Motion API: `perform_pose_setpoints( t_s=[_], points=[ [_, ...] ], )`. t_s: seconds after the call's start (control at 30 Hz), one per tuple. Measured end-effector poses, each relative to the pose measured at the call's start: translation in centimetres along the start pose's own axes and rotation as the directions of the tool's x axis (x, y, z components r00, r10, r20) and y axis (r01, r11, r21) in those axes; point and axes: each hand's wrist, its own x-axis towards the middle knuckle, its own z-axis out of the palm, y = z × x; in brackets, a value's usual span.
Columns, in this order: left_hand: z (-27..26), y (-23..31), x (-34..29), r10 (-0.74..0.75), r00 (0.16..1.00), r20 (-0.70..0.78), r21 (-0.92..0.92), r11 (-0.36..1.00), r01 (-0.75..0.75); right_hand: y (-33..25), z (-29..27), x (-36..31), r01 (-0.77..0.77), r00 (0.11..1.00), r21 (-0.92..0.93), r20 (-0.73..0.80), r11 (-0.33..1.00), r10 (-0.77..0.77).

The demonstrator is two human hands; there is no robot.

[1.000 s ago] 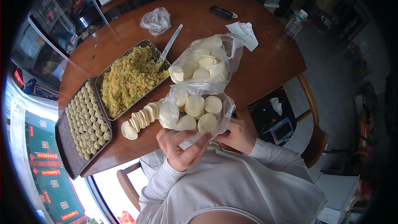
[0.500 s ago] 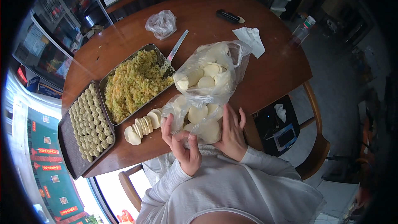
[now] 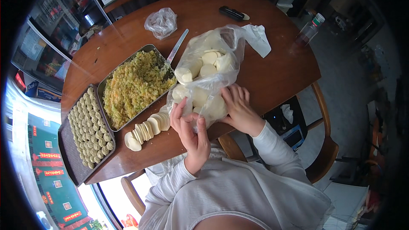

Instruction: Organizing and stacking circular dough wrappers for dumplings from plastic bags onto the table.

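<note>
Clear bag (image 3: pixel 208 74) of white dough discs lies on the round wooden counter (image 3: pixel 272 72), near its front edge, mouth end toward the person. Both hands are at the bag's near end.

Left hand (image 3: pixel 187 125) touches the bag's front-left corner; fingers curled, thumb and fingertips pinched on the plastic film. Right hand (image 3: pixel 238 108) lies flat against the bag's front-right side, fingers spread and pressed on the plastic over the discs. So the bag sits between the two hands and just beyond them.

Just left of the bag: a metal tray (image 3: pixel 111 86) of yellow-green chopped filling, a utensil handle (image 3: pixel 177 46) sticking out of its far corner. In front of that tray, left of the bag's near end, a fanned row of wrappers (image 3: pixel 147 130) lies on the bare counter, close to the left hand. Further left of the bag, a dark tray (image 3: pixel 68 149) carries rows of small round pieces.

Beyond the bag: a crumpled plastic bag (image 3: pixel 161 22), a dark remote (image 3: pixel 232 13). A white tissue (image 3: pixel 257 38) touches the bag's far right side.
</note>
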Motion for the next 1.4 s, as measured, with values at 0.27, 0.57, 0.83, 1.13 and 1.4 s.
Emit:
perform_pose_setpoints(
  t_s=[0.27, 0.57, 0.83, 1.13, 1.4],
  points=[
    [-5.5, 4.6, 1.4, 0.288, 0.923, 0.255, 0.197, 0.919, -0.341, 0.0, -9.4, -0.9, 0.132, 0.989, 0.255, 0.031, 0.958, -0.145],
    [-2.5, 6.9, 14.7, 0.193, 0.901, 0.387, 0.007, 0.977, -0.213, 0.1, -10.0, 10.5, 0.521, 0.818, 0.198, -0.391, 0.830, -0.421],
    [0.8, 1.6, 18.4, 0.080, 0.749, 0.658, 0.463, 0.740, -0.487, 3.3, -8.9, 7.8, 0.260, 0.965, 0.022, -0.043, 0.965, -0.259],
    [-1.0, 1.9, 18.6, -0.190, 0.714, 0.673, 0.667, 0.573, -0.477, 0.1, -10.5, 6.3, 0.150, 0.987, -0.263, 0.095, 0.953, -0.129],
    [-0.9, 0.5, 17.9, 0.051, 0.698, 0.714, 0.509, 0.646, -0.568, 3.0, -7.8, 11.0, 0.191, 0.949, -0.148, -0.223, 0.970, -0.221]
  ],
)
